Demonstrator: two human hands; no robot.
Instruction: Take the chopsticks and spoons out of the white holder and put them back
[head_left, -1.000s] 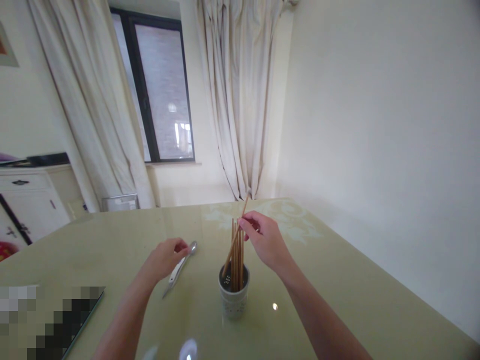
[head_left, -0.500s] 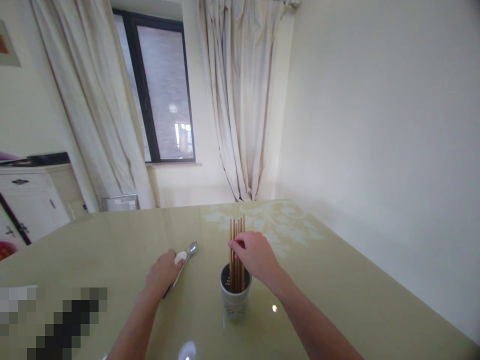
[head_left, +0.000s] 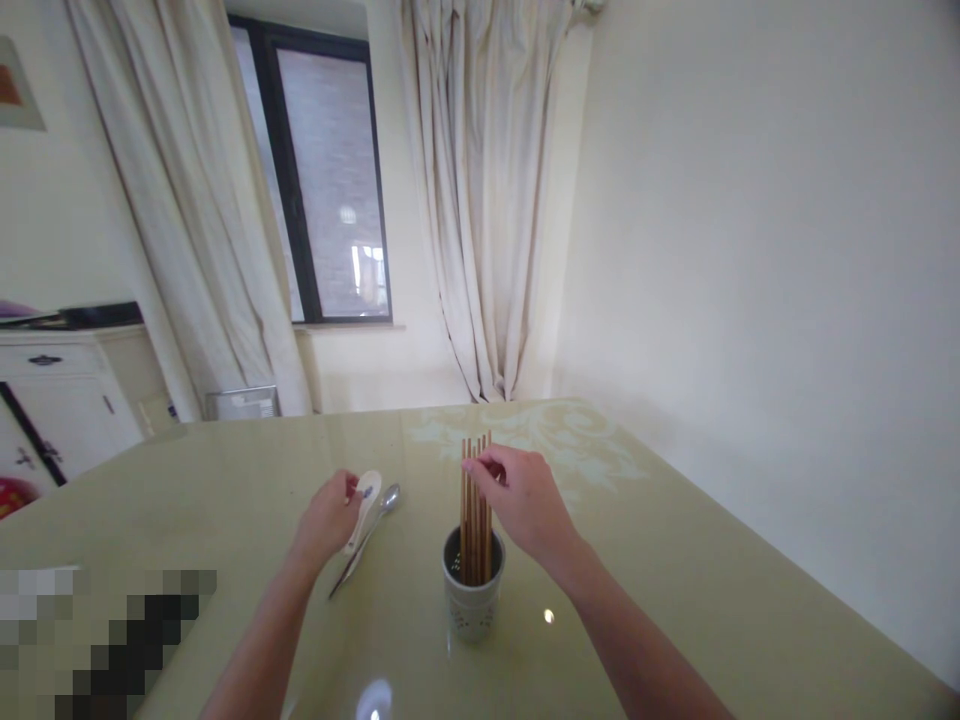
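Observation:
My left hand (head_left: 328, 517) has its fingers curled at the left edge of a white soup spoon (head_left: 366, 508) with a small blue mark in its bowl. A metal spoon (head_left: 389, 498) with a dark handle end lies close along the soup spoon's right side. Farther right, a grey-white holder (head_left: 472, 605) with small holes stands upright on the table. Several brown wooden chopsticks (head_left: 472, 520) stand in it. My right hand (head_left: 529, 500) is closed in a pinch at the upper part of the chopsticks, whose lower ends are hidden inside the holder.
The glossy pale green table (head_left: 645, 620) meets a white wall (head_left: 787, 300) along its right side. Beyond it are curtains (head_left: 480, 200) and a window (head_left: 337, 190). A white cabinet (head_left: 71, 400) stands at the left. A blurred-out patch (head_left: 112, 640) covers the lower left.
My left hand and the soup spoon have shifted slightly away from me, and more of the soup spoon shows. My right hand has risen a little along the chopsticks.

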